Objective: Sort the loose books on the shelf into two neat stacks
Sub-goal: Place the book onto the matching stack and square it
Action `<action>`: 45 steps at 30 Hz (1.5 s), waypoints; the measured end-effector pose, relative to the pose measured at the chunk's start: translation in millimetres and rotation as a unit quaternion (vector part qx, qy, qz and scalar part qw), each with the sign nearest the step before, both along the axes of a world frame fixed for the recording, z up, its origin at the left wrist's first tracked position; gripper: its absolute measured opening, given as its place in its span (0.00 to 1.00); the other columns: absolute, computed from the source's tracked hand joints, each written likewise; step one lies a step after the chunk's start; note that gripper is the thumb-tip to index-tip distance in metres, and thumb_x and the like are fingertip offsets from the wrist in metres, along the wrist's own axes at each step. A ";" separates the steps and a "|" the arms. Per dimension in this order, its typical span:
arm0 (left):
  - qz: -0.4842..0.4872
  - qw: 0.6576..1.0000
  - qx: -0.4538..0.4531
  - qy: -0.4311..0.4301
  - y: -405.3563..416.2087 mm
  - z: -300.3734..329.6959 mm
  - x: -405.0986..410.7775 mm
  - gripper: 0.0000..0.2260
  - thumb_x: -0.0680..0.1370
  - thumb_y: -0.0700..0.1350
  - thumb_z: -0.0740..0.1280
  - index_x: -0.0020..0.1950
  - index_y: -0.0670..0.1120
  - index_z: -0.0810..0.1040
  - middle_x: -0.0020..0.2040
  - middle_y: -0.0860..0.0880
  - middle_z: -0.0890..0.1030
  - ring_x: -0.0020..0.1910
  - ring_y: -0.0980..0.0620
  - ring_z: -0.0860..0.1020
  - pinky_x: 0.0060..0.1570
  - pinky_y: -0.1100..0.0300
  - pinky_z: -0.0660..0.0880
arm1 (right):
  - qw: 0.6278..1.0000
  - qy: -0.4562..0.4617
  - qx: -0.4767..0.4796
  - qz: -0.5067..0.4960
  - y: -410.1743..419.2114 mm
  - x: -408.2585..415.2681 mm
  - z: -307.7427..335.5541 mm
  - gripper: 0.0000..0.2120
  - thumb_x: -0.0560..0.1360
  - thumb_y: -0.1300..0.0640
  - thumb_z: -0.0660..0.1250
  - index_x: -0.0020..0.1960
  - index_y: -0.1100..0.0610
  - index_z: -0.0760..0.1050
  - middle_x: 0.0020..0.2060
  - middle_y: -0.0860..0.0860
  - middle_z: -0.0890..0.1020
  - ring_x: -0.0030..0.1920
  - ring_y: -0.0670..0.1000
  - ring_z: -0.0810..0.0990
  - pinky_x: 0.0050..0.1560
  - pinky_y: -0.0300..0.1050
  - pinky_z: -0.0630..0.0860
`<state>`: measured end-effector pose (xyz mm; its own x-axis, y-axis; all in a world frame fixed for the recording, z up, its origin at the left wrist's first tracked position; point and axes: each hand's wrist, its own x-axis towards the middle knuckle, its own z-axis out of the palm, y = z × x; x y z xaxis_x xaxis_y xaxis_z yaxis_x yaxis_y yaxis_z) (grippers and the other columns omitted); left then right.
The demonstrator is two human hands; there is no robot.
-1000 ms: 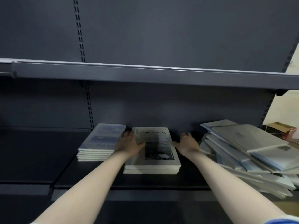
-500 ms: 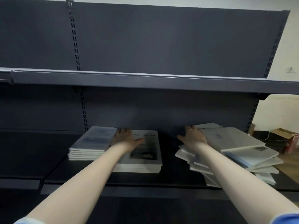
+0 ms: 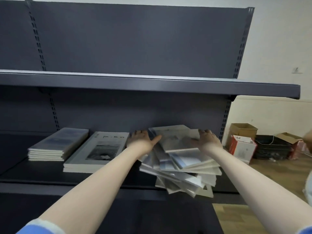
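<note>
We reach past the shelf (image 3: 101,190) edge, left hand (image 3: 141,141) and right hand (image 3: 208,141) open, flanking the top book (image 3: 175,139) of the loose pile (image 3: 182,169) on the shelf's right. We judge we are taking it; next, close both grips and lift. Its long axis runs slightly askew. Further left sit two neat stacks (image 3: 94,152).

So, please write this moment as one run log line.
left hand: open, at top book | right hand: open, opposite side | loose pile: messy
</note>
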<state>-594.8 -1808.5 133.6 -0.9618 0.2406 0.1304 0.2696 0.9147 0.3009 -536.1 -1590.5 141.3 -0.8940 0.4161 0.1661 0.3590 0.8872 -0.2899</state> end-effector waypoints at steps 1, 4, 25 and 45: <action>0.005 1.000 -0.005 -0.003 9.4 0.4 3.9 0.37 0.76 0.69 0.50 0.75 0.43 0.61 0.75 0.44 0.61 0.73 0.45 0.60 0.69 0.51 0.63 | 1.000 -0.002 -0.006 -0.001 8.9 5.1 -1.2 0.29 0.79 0.42 0.58 0.74 0.56 0.60 0.69 0.57 0.66 0.69 0.59 0.66 0.67 0.52 0.66; 0.028 0.999 -0.045 -0.012 32.5 0.0 14.5 0.40 0.75 0.71 0.46 0.74 0.42 0.63 0.72 0.42 0.66 0.70 0.43 0.65 0.67 0.51 0.65 | 0.999 -0.002 -0.032 -0.001 27.7 14.5 -7.5 0.28 0.79 0.41 0.57 0.73 0.57 0.63 0.67 0.59 0.68 0.68 0.60 0.68 0.66 0.53 0.67; 0.061 0.967 0.222 -0.107 45.9 3.2 32.9 0.19 0.73 0.57 0.71 0.54 0.44 0.76 0.47 0.47 0.78 0.45 0.47 0.77 0.44 0.58 0.74 | 0.998 -0.013 -0.058 0.037 34.1 3.8 -17.1 0.36 0.71 0.29 0.58 0.68 0.55 0.72 0.65 0.59 0.70 0.67 0.60 0.65 0.65 0.52 0.65; 0.077 0.780 0.600 -0.160 -37.0 -10.0 19.1 0.18 0.75 0.37 0.69 0.62 0.40 0.68 0.60 0.42 0.77 0.50 0.46 0.78 0.33 0.59 0.78 | 0.997 -0.021 -0.037 0.061 -20.1 -10.9 -6.1 0.34 0.76 0.34 0.54 0.69 0.60 0.67 0.68 0.62 0.67 0.69 0.61 0.65 0.64 0.51 0.66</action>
<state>-575.7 -1845.4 123.6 -0.9968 0.0085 -0.0798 -0.0801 -0.0625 0.9948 -547.0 -1610.5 135.3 -0.9442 0.3137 0.1002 0.2634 0.9020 -0.3422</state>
